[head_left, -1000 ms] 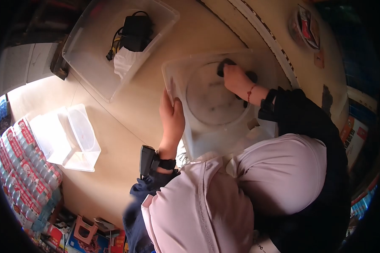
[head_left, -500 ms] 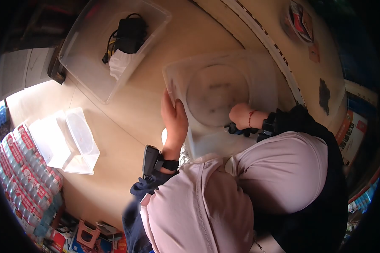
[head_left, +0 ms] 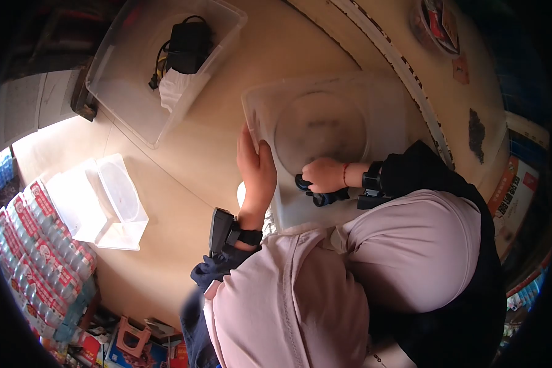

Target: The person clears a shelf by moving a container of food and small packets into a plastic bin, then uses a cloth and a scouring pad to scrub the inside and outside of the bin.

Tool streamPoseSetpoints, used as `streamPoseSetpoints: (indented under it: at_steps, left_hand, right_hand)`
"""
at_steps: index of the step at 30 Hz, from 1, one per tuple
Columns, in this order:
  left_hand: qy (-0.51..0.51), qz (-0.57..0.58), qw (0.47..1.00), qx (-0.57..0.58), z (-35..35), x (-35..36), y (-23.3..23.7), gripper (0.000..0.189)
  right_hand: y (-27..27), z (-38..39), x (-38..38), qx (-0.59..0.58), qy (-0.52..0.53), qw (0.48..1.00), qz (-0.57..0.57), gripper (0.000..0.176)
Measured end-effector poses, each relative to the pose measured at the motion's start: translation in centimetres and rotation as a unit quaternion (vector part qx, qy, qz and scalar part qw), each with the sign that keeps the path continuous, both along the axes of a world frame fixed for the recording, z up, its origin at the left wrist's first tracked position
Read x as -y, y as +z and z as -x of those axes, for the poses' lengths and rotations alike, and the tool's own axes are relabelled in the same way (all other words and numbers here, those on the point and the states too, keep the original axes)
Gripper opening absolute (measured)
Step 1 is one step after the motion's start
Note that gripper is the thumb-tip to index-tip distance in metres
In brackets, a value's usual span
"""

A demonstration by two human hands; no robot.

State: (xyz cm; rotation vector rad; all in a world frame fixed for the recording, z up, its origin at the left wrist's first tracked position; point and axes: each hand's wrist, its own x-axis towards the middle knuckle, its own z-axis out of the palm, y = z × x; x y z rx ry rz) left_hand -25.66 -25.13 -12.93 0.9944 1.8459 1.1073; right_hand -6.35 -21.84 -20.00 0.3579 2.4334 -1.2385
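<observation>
A translucent plastic bin (head_left: 383,113) lies in front of my body with its round-marked base in view. My left hand (head_left: 256,168) grips the bin's left side, with the thumb and fingers on its rim. My right hand (head_left: 325,175) is inside the bin near its lower part, fingers closed on a black object (head_left: 330,197). What that black object is exactly, I cannot tell. A white item, partly hidden, shows behind my left wrist.
Another translucent bin (head_left: 129,126) at the upper left holds a black device (head_left: 189,46) with a cable. A clear container (head_left: 121,195) stands left, beside packs of bottles (head_left: 40,257). A round container (head_left: 434,27) sits at the upper right.
My right hand has moved left inside the bin, and more of the black object shows beneath it. The left hand still holds the bin's side.
</observation>
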Motion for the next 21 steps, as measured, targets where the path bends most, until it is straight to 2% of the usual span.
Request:
streamPoseSetpoints:
  at_steps: [2, 3, 5, 6, 8, 10, 12, 13, 15, 19, 21]
  left_hand:
    - [-0.007, 0.003, 1.000, 0.000, 0.2, 0.1, -0.1, 0.053]
    - [-0.011, 0.006, 1.000, 0.000, 0.3, 0.1, -0.3, 0.053]
    - [-0.002, -0.009, 1.000, 0.019, 0.1, 0.2, -0.6, 0.054]
    - [0.007, -0.023, 0.999, 0.038, -0.1, 0.3, -0.6, 0.054]
    - [0.020, -0.031, 0.999, 0.023, -0.2, 0.2, -0.3, 0.051]
    - [0.030, -0.038, 0.999, 0.008, -0.3, 0.3, -0.2, 0.048]
    - [0.035, -0.027, 0.999, 0.023, -0.3, 0.3, -0.3, 0.048]
    - [0.035, -0.027, 0.999, 0.023, -0.4, 0.3, -0.3, 0.048]
    - [0.040, -0.036, 0.998, 0.036, -0.4, 0.2, -0.3, 0.047]
    - [0.035, -0.030, 0.998, 0.032, -0.2, 0.2, -0.7, 0.048]
    - [0.026, -0.076, 0.997, -0.016, -0.2, 0.4, -1.2, 0.049]
  right_hand:
    - [0.4, 0.1, -0.4, -0.047, -0.068, 0.996, 0.047, 0.030]
    - [0.5, 0.0, -1.0, -0.048, -0.069, 0.995, 0.045, 0.030]
    - [0.9, -0.7, -3.2, 0.023, -0.030, 0.989, 0.144, 0.029]
    - [2.2, -0.7, -4.6, 0.024, -0.030, 0.989, 0.145, 0.029]
    - [5.8, -0.7, -8.1, 0.153, -0.051, 0.970, 0.181, 0.027]
    - [6.7, -1.4, -10.9, 0.138, -0.051, 0.976, 0.161, 0.027]
    - [8.5, -1.7, -12.8, 0.043, -0.131, 0.990, 0.036, 0.027]
    - [8.3, -1.5, -13.3, 0.043, -0.131, 0.990, 0.036, 0.027]
    - [7.7, -0.3, -13.7, -0.073, -0.175, 0.972, -0.139, 0.023]
    - [1.9, 2.1, -10.9, -0.138, -0.161, 0.956, -0.202, 0.019]
    - [-0.2, 2.5, -7.9, -0.205, -0.105, 0.939, -0.255, 0.022]
